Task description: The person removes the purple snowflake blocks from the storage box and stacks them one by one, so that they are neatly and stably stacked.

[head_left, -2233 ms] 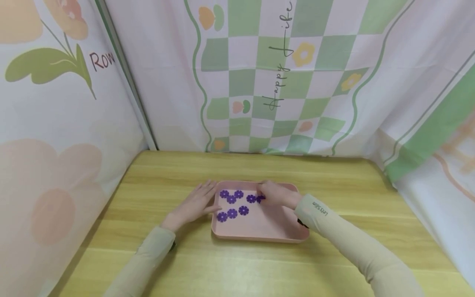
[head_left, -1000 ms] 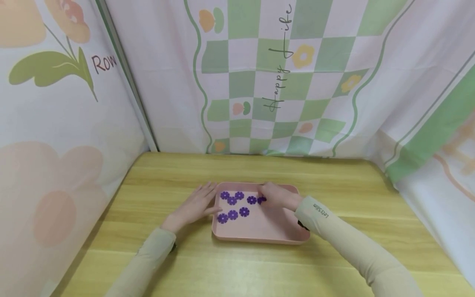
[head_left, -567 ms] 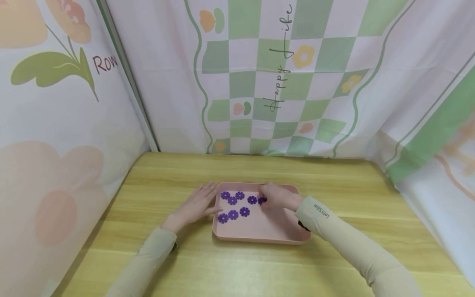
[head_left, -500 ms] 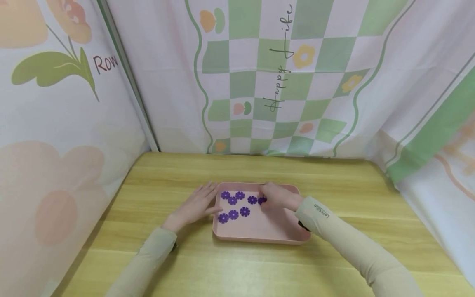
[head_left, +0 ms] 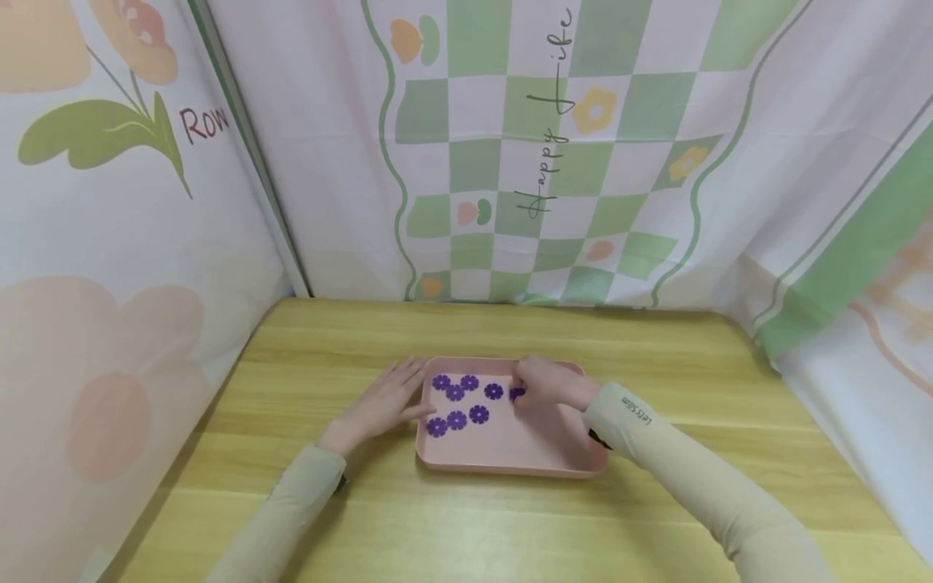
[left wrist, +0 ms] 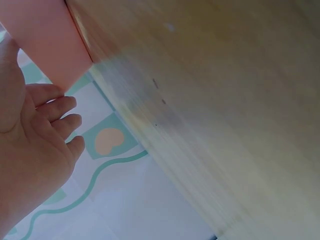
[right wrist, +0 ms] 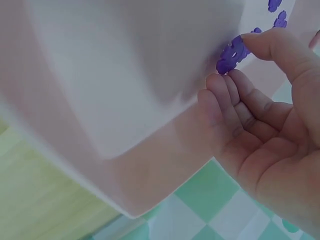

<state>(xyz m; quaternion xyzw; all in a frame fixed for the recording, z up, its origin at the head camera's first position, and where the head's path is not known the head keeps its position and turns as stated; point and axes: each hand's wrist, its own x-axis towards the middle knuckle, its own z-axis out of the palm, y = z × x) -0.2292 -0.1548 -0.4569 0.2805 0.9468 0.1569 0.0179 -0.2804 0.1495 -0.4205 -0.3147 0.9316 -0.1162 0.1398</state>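
A shallow pink tray [head_left: 510,445] sits on the wooden table. Several purple flower-shaped plastic discs [head_left: 456,420] lie spread over its left half, some touching or overlapping. My right hand [head_left: 548,382] reaches into the back of the tray and pinches one purple flower-shaped disc [right wrist: 231,56] between thumb and fingertips; its fingers partly cover that disc in the head view. At the tray's left side my left hand [head_left: 375,405] rests with fingers extended, its thumb over the rim. In the left wrist view, the left fingers [left wrist: 62,106] touch the tray's outer wall [left wrist: 50,42].
The wood-grain table [head_left: 350,510] extends all round the tray. Behind it hangs a green-and-white checked curtain [head_left: 474,162]. A printed flower curtain [head_left: 131,324] stands along the left edge, and another curtain [head_left: 838,275] along the right.
My right hand has shifted very slightly to the right with the disc in its fingers. The left hand, the tray and the other discs keep their places.
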